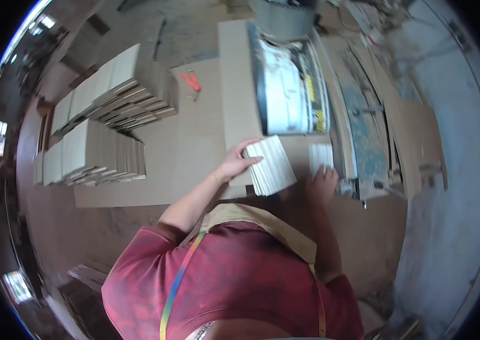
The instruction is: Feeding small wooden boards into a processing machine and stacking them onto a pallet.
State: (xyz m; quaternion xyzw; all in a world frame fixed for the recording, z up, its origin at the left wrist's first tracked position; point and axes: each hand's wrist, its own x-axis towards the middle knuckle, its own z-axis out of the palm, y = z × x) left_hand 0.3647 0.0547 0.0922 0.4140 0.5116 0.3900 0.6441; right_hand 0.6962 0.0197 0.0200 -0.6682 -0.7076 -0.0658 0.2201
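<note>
My left hand [240,162] is closed round the left side of a stack of thin pale wooden boards [271,165], with the thumb over its face. The stack is tilted and held above the near edge of the work surface, in front of my apron. To the right, my right hand [323,184] has its fingers bent over the near end of a small pale wooden board [321,154]. That board lies just in front of a white machine [285,88] with yellow and black labels. The right hand is slightly blurred, and its thumb is hard to make out.
Two long stacks of pale boards, a far one [99,85] and a nearer one [78,148], stand at the left. Red-handled pliers [191,80] lie on the brown sheet [186,136]. A metal rail [364,130] runs right of the machine, beside a pale wall [461,170].
</note>
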